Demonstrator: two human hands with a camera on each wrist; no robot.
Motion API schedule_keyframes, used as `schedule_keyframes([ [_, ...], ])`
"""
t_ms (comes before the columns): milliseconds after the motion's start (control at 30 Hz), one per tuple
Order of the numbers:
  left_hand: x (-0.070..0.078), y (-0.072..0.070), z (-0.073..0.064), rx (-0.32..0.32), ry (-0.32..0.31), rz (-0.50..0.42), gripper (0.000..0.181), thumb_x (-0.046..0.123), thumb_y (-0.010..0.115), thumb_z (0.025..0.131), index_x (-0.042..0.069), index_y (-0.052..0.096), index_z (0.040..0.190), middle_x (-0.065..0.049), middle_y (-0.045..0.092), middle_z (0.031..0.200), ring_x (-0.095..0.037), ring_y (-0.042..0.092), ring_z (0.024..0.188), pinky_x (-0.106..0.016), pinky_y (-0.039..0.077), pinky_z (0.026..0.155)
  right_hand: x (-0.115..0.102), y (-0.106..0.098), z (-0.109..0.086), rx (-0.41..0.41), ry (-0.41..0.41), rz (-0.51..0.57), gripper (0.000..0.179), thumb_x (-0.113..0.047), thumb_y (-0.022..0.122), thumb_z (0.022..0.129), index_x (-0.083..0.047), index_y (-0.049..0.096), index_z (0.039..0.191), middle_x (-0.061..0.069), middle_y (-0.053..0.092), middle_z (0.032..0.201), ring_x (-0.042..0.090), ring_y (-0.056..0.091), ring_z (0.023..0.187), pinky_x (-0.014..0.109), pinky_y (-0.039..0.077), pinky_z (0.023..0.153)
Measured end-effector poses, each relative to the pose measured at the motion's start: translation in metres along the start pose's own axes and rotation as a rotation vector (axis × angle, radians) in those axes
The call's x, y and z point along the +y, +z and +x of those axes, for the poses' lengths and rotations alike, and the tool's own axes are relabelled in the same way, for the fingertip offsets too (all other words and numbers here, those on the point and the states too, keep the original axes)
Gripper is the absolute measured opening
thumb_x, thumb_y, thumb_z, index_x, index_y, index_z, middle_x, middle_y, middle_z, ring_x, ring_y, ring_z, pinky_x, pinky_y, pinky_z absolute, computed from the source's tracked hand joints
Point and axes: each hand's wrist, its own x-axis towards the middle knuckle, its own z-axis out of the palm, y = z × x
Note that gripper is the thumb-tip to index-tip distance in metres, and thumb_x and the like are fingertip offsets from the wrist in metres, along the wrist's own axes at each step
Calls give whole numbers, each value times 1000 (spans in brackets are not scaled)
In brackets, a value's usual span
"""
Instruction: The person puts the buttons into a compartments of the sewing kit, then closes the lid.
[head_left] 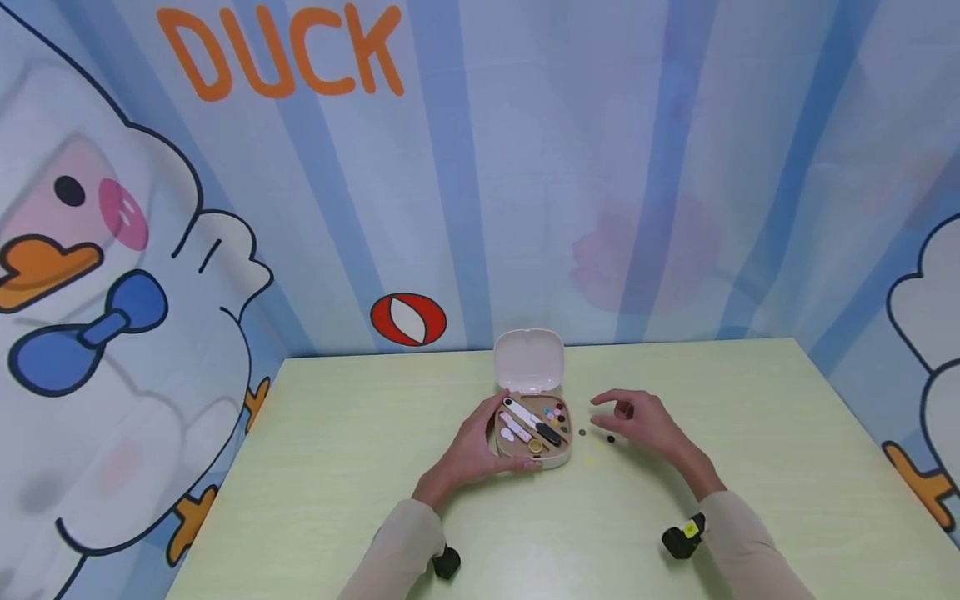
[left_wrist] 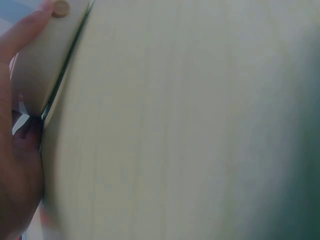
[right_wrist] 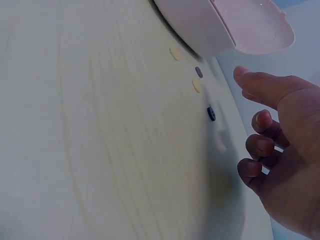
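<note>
A small sewing kit box stands on the table with its pale pink lid raised. My left hand grips the box's left side, thumb along the front and fingers toward the back. Inside lie a white-and-black slim tool, pink items, a gold round piece and several coloured buttons. My right hand hovers right of the box, thumb and index apart, holding nothing. Below it on the table are a black button, a grey button and two yellowish buttons.
The pale wood-grain table reaches back to a blue striped curtain printed with ducks. Black wrist devices sit at both sleeves. In the left wrist view a round brown knob shows on the box's front.
</note>
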Motion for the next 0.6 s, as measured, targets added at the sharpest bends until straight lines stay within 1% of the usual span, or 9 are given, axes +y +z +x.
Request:
schedule_keyframes([
  [200,0,0,0,-2,-1,3,119,56,93,71,25,26,165,3,35,165,-19,31,151,-50,30,121,8,-4,-9,-28,61,-42,29,-22,83,90,-5,77,113,-2,53,68,16,47,64,26,36,55],
  [400,2,-1,-1,-3,-8,-13,119,54,93,72,25,26,165,2,34,165,-20,31,152,-51,30,121,11,-7,-19,-35,38,-82,24,-22,86,87,-7,79,104,-3,51,66,15,45,64,27,35,58],
  [600,2,0,-2,-3,-20,-17,119,53,93,72,25,25,166,2,34,165,-20,30,152,-49,31,121,13,-6,-25,-40,26,-94,20,-19,86,87,-8,81,104,-4,51,66,13,45,64,27,36,61],
])
